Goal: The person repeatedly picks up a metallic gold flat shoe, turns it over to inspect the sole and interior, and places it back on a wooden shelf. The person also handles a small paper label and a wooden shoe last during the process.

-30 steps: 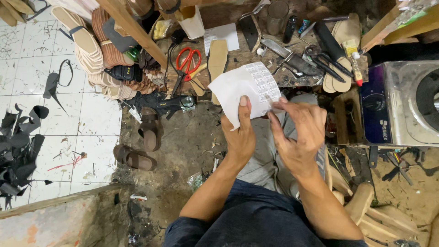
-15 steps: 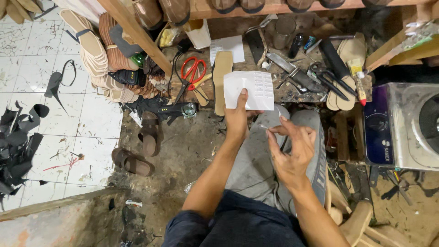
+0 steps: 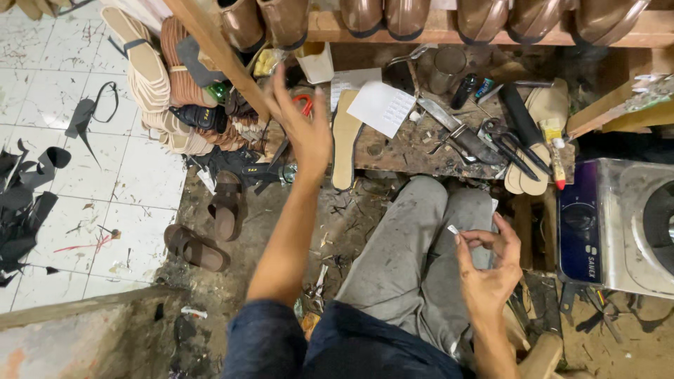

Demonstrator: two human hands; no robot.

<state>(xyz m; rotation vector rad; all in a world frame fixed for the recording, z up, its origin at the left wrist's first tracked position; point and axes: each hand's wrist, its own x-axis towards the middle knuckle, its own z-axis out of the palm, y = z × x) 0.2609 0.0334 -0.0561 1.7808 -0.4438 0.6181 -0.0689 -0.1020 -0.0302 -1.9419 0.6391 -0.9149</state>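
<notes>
My left hand [image 3: 303, 126] is stretched forward with its fingers spread, holding nothing, over the left end of the low workbench [image 3: 414, 151] near the red-handled scissors [image 3: 303, 104]. A white sheet of paper [image 3: 382, 107] lies on the bench, apart from the hand. My right hand [image 3: 491, 270] hovers over my grey-trousered knee [image 3: 449, 210] and pinches a tiny white scrap [image 3: 453, 229] between thumb and fingertips. A tan insole [image 3: 345, 140] lies at the bench's left edge, just right of my left hand.
A knife [image 3: 460, 135], black shears [image 3: 502, 140], a glue tube [image 3: 556, 151] and more insoles sit on the bench. Brown shoes line the shelf above. Stacked soles [image 3: 151, 77] and brown sandals [image 3: 210, 224] lie left. A metal machine [image 3: 618, 224] stands right.
My left hand carried the white sheet forward, let it go on the bench, and swung left with fingers spread. My right hand drew back toward my lap, still pinching a small white scrap.
</notes>
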